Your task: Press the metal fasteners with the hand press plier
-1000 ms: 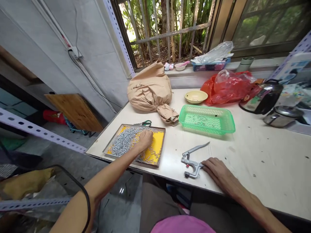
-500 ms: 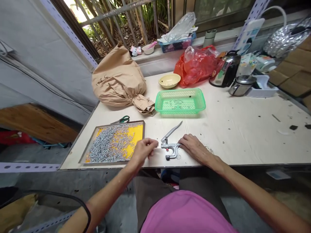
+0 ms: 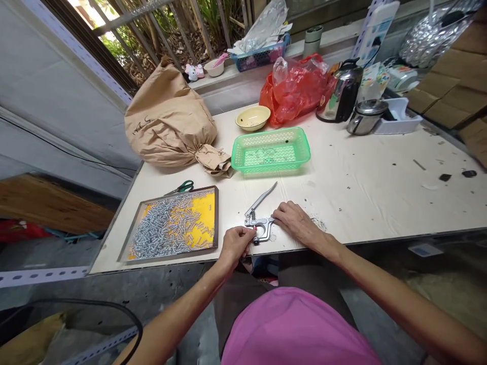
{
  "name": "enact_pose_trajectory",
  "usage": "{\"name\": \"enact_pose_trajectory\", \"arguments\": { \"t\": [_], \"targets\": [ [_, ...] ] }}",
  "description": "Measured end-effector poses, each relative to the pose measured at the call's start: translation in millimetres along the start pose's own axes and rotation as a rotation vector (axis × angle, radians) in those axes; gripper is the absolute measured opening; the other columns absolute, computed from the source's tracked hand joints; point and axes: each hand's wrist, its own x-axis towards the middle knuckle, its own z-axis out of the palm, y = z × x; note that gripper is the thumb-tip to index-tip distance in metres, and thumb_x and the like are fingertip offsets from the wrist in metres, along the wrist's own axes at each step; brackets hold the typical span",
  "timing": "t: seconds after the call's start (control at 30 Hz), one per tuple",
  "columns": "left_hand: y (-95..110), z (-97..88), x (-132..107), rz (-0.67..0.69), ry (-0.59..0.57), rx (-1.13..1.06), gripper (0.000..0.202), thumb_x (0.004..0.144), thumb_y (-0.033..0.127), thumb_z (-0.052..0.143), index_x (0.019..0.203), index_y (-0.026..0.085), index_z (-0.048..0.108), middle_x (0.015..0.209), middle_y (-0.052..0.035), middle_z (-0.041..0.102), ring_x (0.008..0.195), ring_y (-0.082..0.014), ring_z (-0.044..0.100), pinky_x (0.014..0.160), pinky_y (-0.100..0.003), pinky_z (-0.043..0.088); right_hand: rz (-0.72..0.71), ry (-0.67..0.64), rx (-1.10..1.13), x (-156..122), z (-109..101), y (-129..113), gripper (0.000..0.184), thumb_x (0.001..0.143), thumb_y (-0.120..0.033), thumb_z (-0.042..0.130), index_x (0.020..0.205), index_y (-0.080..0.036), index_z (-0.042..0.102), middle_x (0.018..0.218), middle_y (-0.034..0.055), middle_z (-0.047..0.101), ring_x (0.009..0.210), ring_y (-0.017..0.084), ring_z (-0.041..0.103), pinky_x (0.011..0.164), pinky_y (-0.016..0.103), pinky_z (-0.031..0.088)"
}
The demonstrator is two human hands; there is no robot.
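Silver snap pliers [image 3: 262, 221] lie on the table near its front edge, their upper lever raised and pointing away, a spring and a red tip at the jaw. My right hand [image 3: 299, 221] is closed on the lower handle, on the pliers' right. At the jaw opening, the thumb and fingers of my left hand [image 3: 236, 244] are pinched together; whatever they hold is too small or hidden. Left of that hand lies a shallow tray [image 3: 216, 215] with a yellow bottom, filled with many small silver metal pieces [image 3: 163, 225].
Green-handled scissors [image 3: 185, 186] lie behind the tray. Farther back are a green plastic basket [image 3: 271, 166] with a few small pieces, a brown paper sack [image 3: 171, 121], a cream bowl [image 3: 252, 119], a red plastic bag [image 3: 292, 91] and a kettle [image 3: 344, 94].
My left hand has moved right, from beside the pliers to their jaw opening. My right hand stays on the handle. The whole view has shifted slightly.
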Motion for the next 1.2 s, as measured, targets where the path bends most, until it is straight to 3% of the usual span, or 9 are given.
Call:
{"name": "enact_pose_trajectory", "arguments": {
  "t": [0.23,0.33,0.47,0.6,0.7,0.77,0.87,1.0,1.2],
  "targets": [
    [8.8,-6.3,3.1,-0.043,-0.107,0.129,0.024,0.076,0.037,0.059,0.066,0.015,0.058,0.035,0.0072,0.042,0.029,-0.0048,0.03,0.032,-0.018,0.021,0.013,-0.051,-0.015,-1.5,-5.9,-4.4,0.019,0.093,-0.024,0.046,0.094,-0.018,0.064,0.093,0.0092,0.058,0.087,0.022,0.049,0.075,0.033,0.038],
    [12.3,-7.7,1.8,-0.063,-0.175,0.124,0.025,0.076,0.036,0.06,0.063,0.015,0.057,0.035,0.0071,0.041,0.029,-0.0044,0.029,0.032,-0.017,0.021,-0.043,-0.085,0.085,0.5,-18.4,-0.5,0.021,0.089,-0.026,0.054,0.108,-0.018,0.061,0.104,0.0104,0.058,0.094,0.023,0.051,0.08,0.035,0.042],
    [13.3,-5.8,-3.0,-0.078,-0.191,0.09,0.027,0.076,0.037,0.061,0.062,0.015,0.054,0.037,0.0077,0.042,0.03,-0.0037,0.031,0.032,-0.016,0.022,-0.178,-0.08,0.1,17.9,-25.8,16.5,0.07,0.074,-0.036,0.071,0.136,-0.019,0.042,0.138,0.0153,0.042,0.126,0.03,0.037,0.098,0.044,0.036],
    [13.3,-1.9,-9.7,-0.109,-0.188,0.087,0.029,0.076,0.039,0.061,0.061,0.016,0.051,0.038,0.0075,0.044,0.029,-0.004,0.035,0.031,-0.015,0.026,-0.226,-0.252,0.001,41.2,-21.8,30.0,0.102,0.058,-0.055,0.078,0.141,-0.012,0.035,0.146,0.0225,0.03,0.135,0.04,0.022,0.102,0.054,0.028],
    [12.8,1.1,-13.8,-0.137,-0.2,0.09,0.029,0.077,0.039,0.06,0.062,0.016,0.052,0.035,0.0069,0.044,0.027,-0.0054,0.038,0.031,-0.016,0.029,-0.289,-0.232,-0.013,50.5,-20.2,33.1,0.076,0.077,-0.057,0.061,0.135,-0.012,0.043,0.138,0.02,0.043,0.127,0.034,0.035,0.097,0.048,0.033],
    [11.9,2.7,-15.4,-0.148,-0.206,0.078,0.028,0.078,0.038,0.06,0.062,0.016,0.052,0.036,0.0063,0.046,0.028,-0.006,0.04,0.031,-0.015,0.03,-0.279,-0.156,-0.04,53.7,-20.4,33.5,0.048,0.089,-0.044,0.051,0.127,-0.014,0.05,0.125,0.0153,0.054,0.115,0.028,0.044,0.088,0.04,0.037],
    [10.5,4.0,-16.2,-0.154,-0.207,0.07,0.029,0.078,0.038,0.06,0.062,0.015,0.052,0.039,0.0061,0.047,0.028,-0.0062,0.043,0.03,-0.015,0.03,-0.202,-0.099,-0.148,58.1,-21.0,33.7,0.022,0.092,-0.023,0.047,0.109,-0.018,0.06,0.106,0.0107,0.061,0.1,0.024,0.046,0.074,0.033,0.034],
    [11.1,3.8,-15.6,-0.141,-0.215,0.075,0.03,0.076,0.041,0.062,0.063,0.015,0.052,0.039,0.0065,0.048,0.028,-0.0056,0.042,0.03,-0.015,0.03,-0.191,-0.102,-0.242,61.1,-21.8,35.9,0.018,0.092,-0.017,0.045,0.089,-0.019,0.063,0.095,0.0083,0.062,0.093,0.022,0.045,0.07,0.033,0.027],
    [13.8,3.8,-14.2,-0.139,-0.257,0.112,0.031,0.077,0.041,0.06,0.061,0.016,0.05,0.033,0.0067,0.045,0.026,-0.0065,0.039,0.03,-0.015,0.031,-0.179,-0.07,-0.261,54.5,-23.4,40.1,0.016,0.092,-0.019,0.046,0.09,-0.02,0.061,0.093,0.0065,0.062,0.087,0.02,0.044,0.068,0.032,0.024]
  ]
}}
